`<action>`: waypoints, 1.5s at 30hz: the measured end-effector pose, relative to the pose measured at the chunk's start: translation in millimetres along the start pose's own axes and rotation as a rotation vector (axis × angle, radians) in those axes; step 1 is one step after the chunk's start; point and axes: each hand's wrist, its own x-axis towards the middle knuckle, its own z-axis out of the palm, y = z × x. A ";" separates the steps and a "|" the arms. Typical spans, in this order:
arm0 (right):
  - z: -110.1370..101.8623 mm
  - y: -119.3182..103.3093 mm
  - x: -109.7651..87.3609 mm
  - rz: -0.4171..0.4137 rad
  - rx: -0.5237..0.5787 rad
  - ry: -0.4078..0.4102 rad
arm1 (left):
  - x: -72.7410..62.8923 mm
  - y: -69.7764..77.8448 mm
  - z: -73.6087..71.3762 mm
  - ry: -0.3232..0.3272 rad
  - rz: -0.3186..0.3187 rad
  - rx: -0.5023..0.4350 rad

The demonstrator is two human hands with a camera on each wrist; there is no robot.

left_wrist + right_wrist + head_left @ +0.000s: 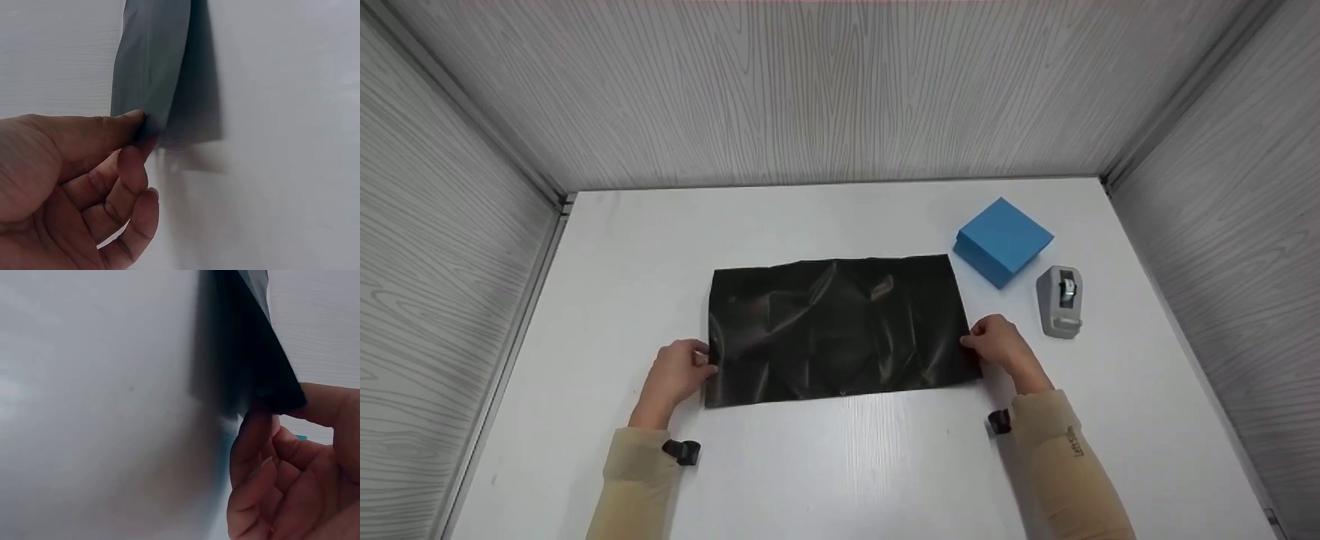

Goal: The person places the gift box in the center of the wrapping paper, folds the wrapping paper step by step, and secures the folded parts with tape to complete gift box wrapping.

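Note:
A creased, glossy black sheet (840,330) spans the space between the two hands; whether it is paper or plastic I cannot tell. My left hand (673,377) pinches its left edge between thumb and fingers, while my right hand (1002,349) pinches the right edge. In the left wrist view, the thumb presses on the face of the sheet (149,62), which is held above the white surface. The right wrist view has the sheet's dark corner (264,354) between thumb and fingers, also raised. Both hands' other fingers curl loosely below.
A blue box (1006,234) stands beyond the sheet's right end. To the right of my right hand is a grey tape dispenser (1060,300). Wood-grain panels (840,90) enclose the white table (840,465) at the back and both sides.

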 end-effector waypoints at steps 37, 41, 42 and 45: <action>13.5 -44.1 14.3 -0.328 -0.534 -0.048 | 23.8 35.3 25.3 -0.072 0.351 0.375; 16.9 -38.7 17.7 -0.284 -0.552 -0.115 | 27.6 27.7 26.1 -0.106 0.304 0.430; 17.0 -36.9 17.9 -0.272 -0.556 -0.122 | 27.9 26.3 25.8 -0.108 0.294 0.434; 15.9 -31.3 16.6 -0.261 -0.580 -0.119 | 28.2 24.7 25.3 -0.100 0.285 0.421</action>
